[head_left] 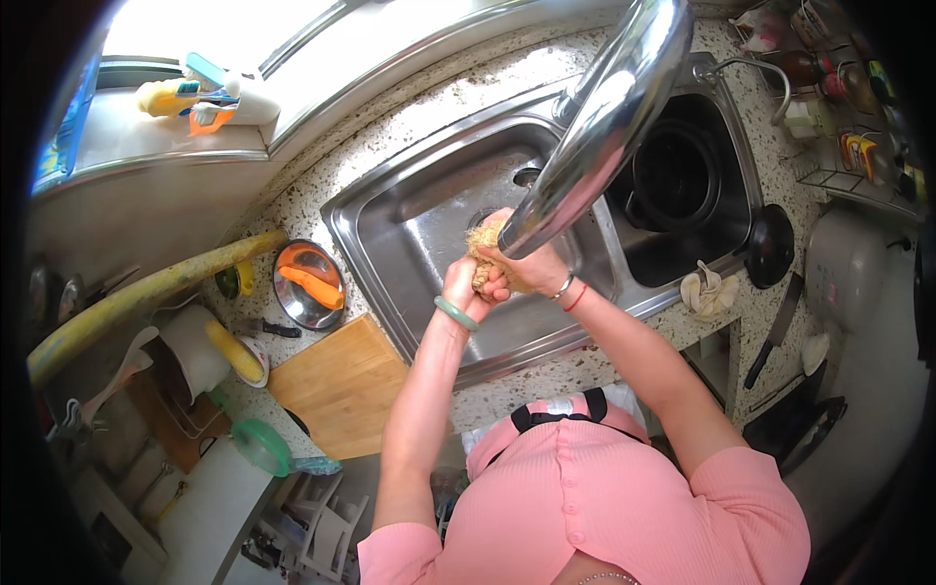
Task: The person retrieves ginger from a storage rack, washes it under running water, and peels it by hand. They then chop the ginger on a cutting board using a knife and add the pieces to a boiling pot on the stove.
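Both my hands are together over the left basin of the steel sink (390,249), below the large chrome faucet (604,117). My left hand (466,285), with a green bangle at the wrist, is closed round a knobbly tan piece (481,276) that looks like ginger root. My right hand (539,270) is closed on a tan fibrous scrubber (484,237), like a loofah, pressed against that piece. The faucet covers part of the right hand. Whether water is running I cannot make out.
Left of the sink are a wooden cutting board (336,390), a metal bowl (310,255) with a carrot (312,287), and corn (234,351). A black pot (673,175) sits in the right basin. A knife (776,331) and mushrooms (709,291) lie right.
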The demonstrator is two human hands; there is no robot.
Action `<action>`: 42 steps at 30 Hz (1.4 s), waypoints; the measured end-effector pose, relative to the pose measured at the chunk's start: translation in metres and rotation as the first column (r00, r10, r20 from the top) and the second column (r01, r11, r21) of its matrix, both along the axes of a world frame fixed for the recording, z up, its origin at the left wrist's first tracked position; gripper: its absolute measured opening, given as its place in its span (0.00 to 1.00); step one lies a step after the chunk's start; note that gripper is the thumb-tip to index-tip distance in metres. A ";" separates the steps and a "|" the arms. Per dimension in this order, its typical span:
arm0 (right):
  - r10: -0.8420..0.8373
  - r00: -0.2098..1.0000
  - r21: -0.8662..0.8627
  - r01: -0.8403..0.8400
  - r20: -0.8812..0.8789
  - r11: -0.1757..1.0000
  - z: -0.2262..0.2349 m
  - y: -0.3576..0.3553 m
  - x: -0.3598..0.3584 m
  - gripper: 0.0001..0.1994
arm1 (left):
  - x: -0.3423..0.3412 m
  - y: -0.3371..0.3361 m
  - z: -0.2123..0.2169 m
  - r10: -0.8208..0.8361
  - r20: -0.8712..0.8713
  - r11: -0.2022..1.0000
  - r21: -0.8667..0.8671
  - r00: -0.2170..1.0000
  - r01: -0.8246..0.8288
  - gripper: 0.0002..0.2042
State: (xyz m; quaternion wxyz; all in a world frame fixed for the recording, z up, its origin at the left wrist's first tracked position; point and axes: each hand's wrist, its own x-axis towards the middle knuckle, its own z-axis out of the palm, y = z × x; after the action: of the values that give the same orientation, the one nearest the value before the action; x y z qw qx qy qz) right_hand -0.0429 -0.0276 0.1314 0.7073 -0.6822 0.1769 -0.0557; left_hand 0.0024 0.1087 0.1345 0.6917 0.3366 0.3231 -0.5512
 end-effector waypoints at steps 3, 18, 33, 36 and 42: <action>-0.176 0.970 0.156 0.202 -0.166 0.967 -0.022 0.016 0.003 0.09 | -0.004 -0.008 -0.005 -0.263 0.355 0.934 0.326 0.897 0.145 0.15; 0.070 0.880 0.845 0.426 -0.470 0.323 -0.103 -0.014 -0.032 0.13 | -0.051 0.069 -0.163 -0.957 0.246 0.236 0.968 -0.153 0.081 0.12; 0.042 0.909 0.722 0.301 -0.414 0.623 -0.057 -0.007 -0.029 0.15 | -0.014 -0.021 -0.043 0.191 0.443 0.929 0.206 0.876 -0.307 0.19; 0.003 0.915 0.408 0.177 -0.403 0.896 -0.016 -0.031 -0.027 0.13 | -0.001 -0.013 -0.032 0.081 0.440 0.959 0.210 0.894 -0.190 0.23; 0.140 0.987 0.037 -0.137 -0.085 0.990 -0.005 -0.007 -0.008 0.14 | -0.020 -0.034 -0.009 0.037 0.481 0.920 0.325 0.876 -0.218 0.26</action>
State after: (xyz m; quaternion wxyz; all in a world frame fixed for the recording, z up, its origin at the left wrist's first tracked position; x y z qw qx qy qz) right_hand -0.0507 -0.0349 0.1264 0.7115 -0.6836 0.1606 0.0261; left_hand -0.0174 0.0752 0.1258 0.7083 0.5605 0.2673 -0.3357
